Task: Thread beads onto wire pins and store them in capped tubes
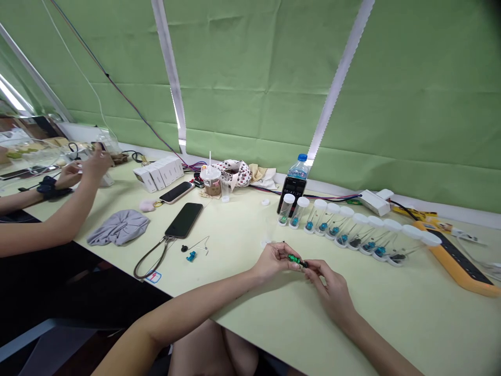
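Note:
My left hand (pixel 274 262) pinches a small shiny green part (pixel 293 258) between thumb and fingers, just above the table. Fingertips of my right hand (pixel 332 292) are closed on the small black piece (pixel 303 264) at its right end; whether the two pieces are joined I cannot tell. Beyond my hands stands a row of several clear tubes (pixel 332 222) with white caps, holding small blue, green or dark parts and thin metal wires. Left of my hands lie a loose blue part (pixel 191 256), a black knob-like piece (pixel 184 248) and a bent wire (pixel 202 244).
A phone showing a timer (pixel 291 193) leans on a water bottle (pixel 299 168). An orange power strip (pixel 462 266) lies at right. Toward the left are a dark phone (pixel 183 220), a grey cloth (pixel 119 227), a drink cup (pixel 212 181), white boxes (pixel 160 174) and another person's hands (pixel 92 164).

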### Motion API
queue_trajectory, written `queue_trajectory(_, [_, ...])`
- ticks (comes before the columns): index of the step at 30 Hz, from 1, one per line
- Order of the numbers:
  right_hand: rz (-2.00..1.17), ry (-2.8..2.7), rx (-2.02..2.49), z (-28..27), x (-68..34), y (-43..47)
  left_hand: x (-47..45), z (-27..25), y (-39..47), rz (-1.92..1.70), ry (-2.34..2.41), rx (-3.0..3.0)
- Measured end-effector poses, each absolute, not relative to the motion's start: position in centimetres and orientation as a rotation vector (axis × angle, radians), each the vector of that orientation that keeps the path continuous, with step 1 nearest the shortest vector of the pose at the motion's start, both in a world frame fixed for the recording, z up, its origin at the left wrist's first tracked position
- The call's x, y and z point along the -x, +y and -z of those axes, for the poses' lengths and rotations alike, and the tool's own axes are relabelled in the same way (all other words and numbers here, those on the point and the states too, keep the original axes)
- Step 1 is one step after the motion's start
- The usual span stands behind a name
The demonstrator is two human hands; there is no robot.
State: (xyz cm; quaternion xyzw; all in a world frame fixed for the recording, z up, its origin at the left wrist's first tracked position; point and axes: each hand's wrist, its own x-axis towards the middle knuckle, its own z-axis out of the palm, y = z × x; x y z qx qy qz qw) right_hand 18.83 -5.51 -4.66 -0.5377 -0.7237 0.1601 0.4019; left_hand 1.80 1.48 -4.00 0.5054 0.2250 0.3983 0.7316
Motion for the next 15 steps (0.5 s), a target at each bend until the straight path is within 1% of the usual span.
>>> queue_trajectory(6, [-0.416,-1.847,1.352,4.78,-19.01,-5.37,-1.73,4.13,1.55,-0.884,0.482,-1.119])
queue_trajectory(15, [-0.283,-1.849,1.333,5.16,-19.17,-5.07,-1.81,4.28,1.64,-0.895,0.493,-1.102])
